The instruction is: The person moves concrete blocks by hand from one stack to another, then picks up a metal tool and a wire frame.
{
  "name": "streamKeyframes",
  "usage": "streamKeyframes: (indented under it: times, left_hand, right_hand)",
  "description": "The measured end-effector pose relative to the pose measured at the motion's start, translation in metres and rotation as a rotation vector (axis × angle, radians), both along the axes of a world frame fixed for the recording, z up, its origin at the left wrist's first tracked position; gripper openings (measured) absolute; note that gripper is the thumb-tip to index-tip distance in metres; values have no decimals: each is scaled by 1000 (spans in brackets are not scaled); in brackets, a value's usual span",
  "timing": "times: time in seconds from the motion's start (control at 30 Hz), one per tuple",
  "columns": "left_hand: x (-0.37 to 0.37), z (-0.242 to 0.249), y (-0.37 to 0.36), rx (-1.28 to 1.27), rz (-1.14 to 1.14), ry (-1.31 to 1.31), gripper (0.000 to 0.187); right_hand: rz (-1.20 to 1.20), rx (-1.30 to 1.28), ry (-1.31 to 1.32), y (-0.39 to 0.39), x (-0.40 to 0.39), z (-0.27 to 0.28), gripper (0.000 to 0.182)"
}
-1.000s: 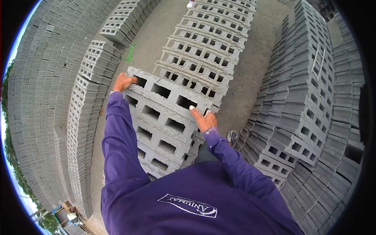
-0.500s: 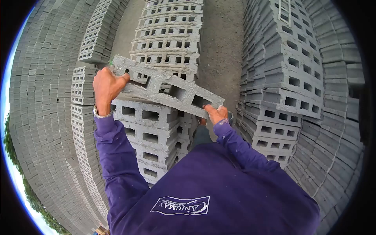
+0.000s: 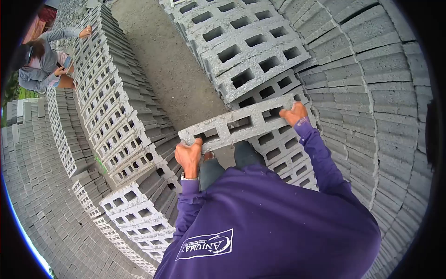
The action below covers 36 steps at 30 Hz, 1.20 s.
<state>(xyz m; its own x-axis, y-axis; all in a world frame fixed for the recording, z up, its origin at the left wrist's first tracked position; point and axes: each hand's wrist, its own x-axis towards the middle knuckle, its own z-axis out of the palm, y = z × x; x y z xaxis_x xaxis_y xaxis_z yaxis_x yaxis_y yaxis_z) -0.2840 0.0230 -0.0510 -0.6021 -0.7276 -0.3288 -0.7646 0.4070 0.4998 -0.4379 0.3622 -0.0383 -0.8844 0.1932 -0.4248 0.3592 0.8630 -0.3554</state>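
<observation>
A grey hollow concrete block (image 3: pixel 224 122) is held up in front of my body, its row of rectangular holes facing me. My left hand (image 3: pixel 188 156) grips its left end, the thumb at the end hole. At the other end my right hand (image 3: pixel 294 114) is closed on the block, thumb by the right hole. The block slants slightly, right end farther out. Behind its right part rises a stack of similar blocks (image 3: pixel 260 49). My fingers behind the block are hidden.
A long stack of blocks (image 3: pixel 111 107) runs along the left, with a lower stack (image 3: pixel 134 209) nearer me. Between the rows lies a dirt path (image 3: pixel 155 56). Block walls (image 3: pixel 390 93) rise at the right. Another person (image 3: pixel 44 65) is at the far upper left, one hand on the stack.
My view has turned right, and the block has swung from over the left stack to the right-hand stack. Both hands keep hold of it. Another person has come into view.
</observation>
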Motion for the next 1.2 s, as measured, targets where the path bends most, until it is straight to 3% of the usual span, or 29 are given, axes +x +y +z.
streamKeyframes:
  times: [0.07,0.27,0.4,0.47,0.53,0.6,0.63,0.67,0.73,0.93,1.0,1.2]
  left_hand:
    - [-22,3,36,125,49,-21,47]
    - [-50,-22,95,5,26,-28,55]
    - [-51,-36,98,-96,10,-98,59]
    - [-53,-33,97,66,36,-88,61]
    - [-51,-35,95,52,11,-92,52]
    - [-53,-34,89,429,79,26,50]
    - [-58,-20,89,631,112,77,33]
    - [-61,-21,89,628,106,73,33]
    - [-65,-22,90,790,121,105,21]
    - [-64,-27,91,874,160,124,15]
    - [-60,-26,91,920,217,145,16]
    - [-62,-21,104,880,318,150,16]
  right_hand:
    - [68,-13,-21,29,-34,-2,45]
    - [136,-51,1,69,-107,-24,48]
    - [173,126,-36,54,-117,-18,51]
    - [172,126,-87,32,-98,8,51]
    - [238,177,407,20,-69,2,51]
    - [331,272,419,-3,-41,4,52]
    - [425,371,437,-9,-34,3,53]
    - [417,369,435,-8,-35,3,53]
    - [425,115,577,-4,-37,6,57]
    - [467,149,373,-23,-34,-14,63]
    - [450,105,241,-24,-40,-25,59]
    - [404,-10,256,-8,-55,-24,37]
